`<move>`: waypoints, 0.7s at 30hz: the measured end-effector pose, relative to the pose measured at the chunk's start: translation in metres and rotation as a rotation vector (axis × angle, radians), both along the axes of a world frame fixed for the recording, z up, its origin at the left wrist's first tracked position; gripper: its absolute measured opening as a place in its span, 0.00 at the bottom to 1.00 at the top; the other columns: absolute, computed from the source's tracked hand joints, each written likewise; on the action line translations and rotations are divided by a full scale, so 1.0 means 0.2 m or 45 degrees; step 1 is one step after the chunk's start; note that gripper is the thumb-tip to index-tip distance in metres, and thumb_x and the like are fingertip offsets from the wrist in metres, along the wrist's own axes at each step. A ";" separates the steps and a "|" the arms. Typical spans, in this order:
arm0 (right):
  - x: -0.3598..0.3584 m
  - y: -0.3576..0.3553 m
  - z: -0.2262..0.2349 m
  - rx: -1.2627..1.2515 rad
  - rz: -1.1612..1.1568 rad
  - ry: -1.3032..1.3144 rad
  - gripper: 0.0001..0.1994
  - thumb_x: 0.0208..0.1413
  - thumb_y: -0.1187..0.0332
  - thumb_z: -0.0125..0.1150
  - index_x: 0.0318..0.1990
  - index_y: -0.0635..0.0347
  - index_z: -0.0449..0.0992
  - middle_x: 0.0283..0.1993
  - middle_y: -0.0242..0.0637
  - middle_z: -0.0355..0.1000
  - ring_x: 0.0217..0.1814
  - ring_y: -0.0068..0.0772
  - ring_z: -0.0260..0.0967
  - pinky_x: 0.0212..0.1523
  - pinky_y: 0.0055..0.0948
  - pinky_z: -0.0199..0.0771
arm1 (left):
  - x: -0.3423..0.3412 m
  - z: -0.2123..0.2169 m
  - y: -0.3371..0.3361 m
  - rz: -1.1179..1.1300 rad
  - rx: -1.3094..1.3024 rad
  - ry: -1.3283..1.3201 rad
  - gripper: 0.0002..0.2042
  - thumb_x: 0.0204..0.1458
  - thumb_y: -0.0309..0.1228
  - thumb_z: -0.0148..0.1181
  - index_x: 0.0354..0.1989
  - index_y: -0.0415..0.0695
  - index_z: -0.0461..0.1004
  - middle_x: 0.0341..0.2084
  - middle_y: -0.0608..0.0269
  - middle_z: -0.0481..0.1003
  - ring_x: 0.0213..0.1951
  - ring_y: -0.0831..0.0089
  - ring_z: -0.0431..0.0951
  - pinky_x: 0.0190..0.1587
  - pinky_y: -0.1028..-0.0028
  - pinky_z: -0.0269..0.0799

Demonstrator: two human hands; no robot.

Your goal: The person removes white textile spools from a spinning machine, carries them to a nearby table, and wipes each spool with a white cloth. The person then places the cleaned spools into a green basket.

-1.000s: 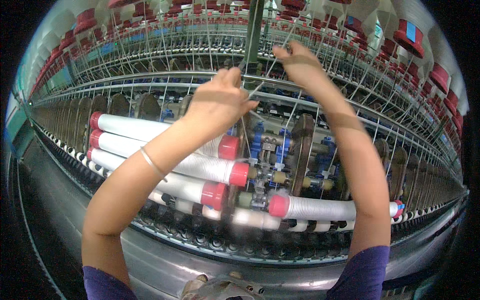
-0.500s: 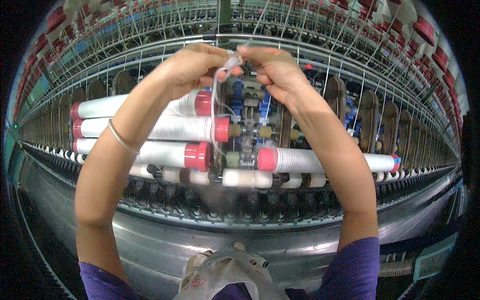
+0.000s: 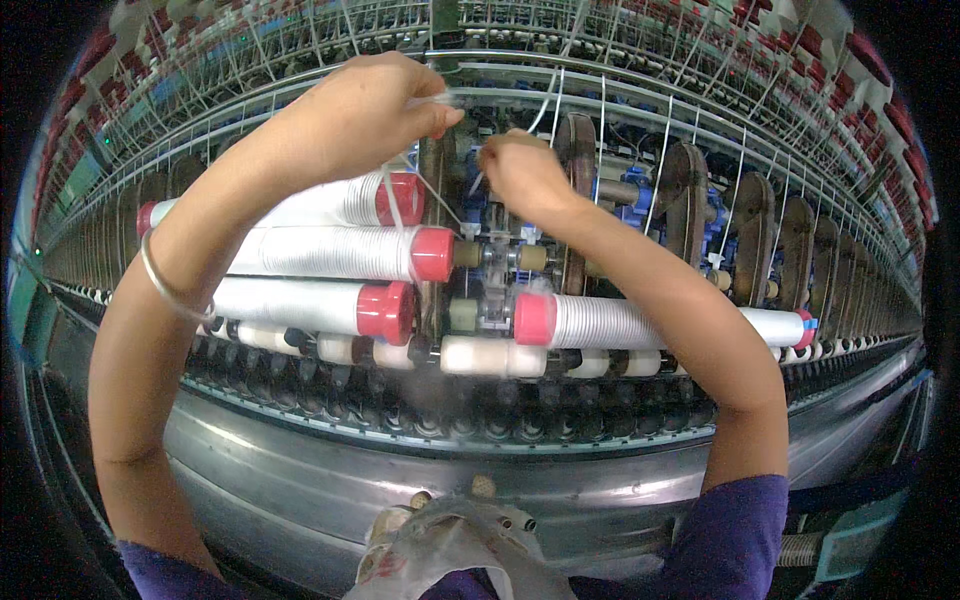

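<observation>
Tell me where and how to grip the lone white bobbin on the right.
Grip the bobbin by its red left end, probably best from above: it lies nearly level, that end is bare and rounded, and the right forearm crosses the wound length.

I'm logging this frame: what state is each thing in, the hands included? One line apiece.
Left hand: fingers closed, pinching white strand
Right hand: fingers curled, blurred; grip unclear
Hanging strand: dangling below the left hand
Three left bobbins: wound white, lying sideways one above another
Right bobbin: wound white, lying sideways, partly behind right forearm
Bangle: worn around left forearm
</observation>
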State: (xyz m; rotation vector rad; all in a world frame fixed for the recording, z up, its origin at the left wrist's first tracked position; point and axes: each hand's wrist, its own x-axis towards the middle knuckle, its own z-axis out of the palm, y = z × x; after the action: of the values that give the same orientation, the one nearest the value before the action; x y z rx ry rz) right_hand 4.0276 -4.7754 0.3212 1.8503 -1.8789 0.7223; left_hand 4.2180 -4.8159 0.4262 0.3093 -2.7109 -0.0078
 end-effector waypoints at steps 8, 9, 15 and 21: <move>-0.03 -0.10 -0.09 0.435 0.181 -0.136 0.07 0.46 0.69 0.52 0.28 0.62 0.74 0.30 0.53 0.70 0.34 0.54 0.69 0.35 0.43 0.68 | 0.01 -0.06 0.08 0.020 -0.948 -0.290 0.03 0.38 0.25 0.53 0.20 0.40 0.73 0.23 0.58 0.73 0.36 0.63 0.73 0.38 0.68 0.71; -0.02 -0.10 -0.09 0.464 0.163 -0.104 0.07 0.47 0.69 0.52 0.28 0.62 0.74 0.29 0.53 0.70 0.34 0.54 0.69 0.35 0.43 0.68 | 0.01 -0.06 0.08 -0.001 -0.917 -0.278 0.03 0.38 0.25 0.54 0.19 0.40 0.73 0.23 0.57 0.73 0.36 0.62 0.73 0.38 0.67 0.71; 0.00 -0.06 -0.11 0.554 0.156 0.046 0.07 0.46 0.70 0.50 0.30 0.62 0.74 0.30 0.53 0.71 0.35 0.53 0.70 0.37 0.42 0.71 | -0.06 -0.02 0.04 0.052 -0.335 -0.454 0.06 0.39 0.28 0.60 0.22 0.38 0.73 0.26 0.55 0.74 0.32 0.61 0.75 0.35 0.68 0.71; 0.00 -0.06 -0.14 0.325 0.412 -0.178 0.05 0.40 0.75 0.52 0.22 0.66 0.74 0.29 0.55 0.71 0.33 0.51 0.72 0.36 0.41 0.73 | -0.14 -0.03 -0.03 -0.147 0.714 -0.227 0.07 0.47 0.32 0.55 0.31 0.42 0.72 0.24 0.66 0.73 0.26 0.77 0.71 0.29 0.72 0.66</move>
State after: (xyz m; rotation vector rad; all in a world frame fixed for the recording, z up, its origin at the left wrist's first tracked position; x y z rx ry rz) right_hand 4.0286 -4.7878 0.2939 2.3582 -1.8476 0.7598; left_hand 4.1899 -4.8216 0.4207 0.3216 -2.8494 -0.8178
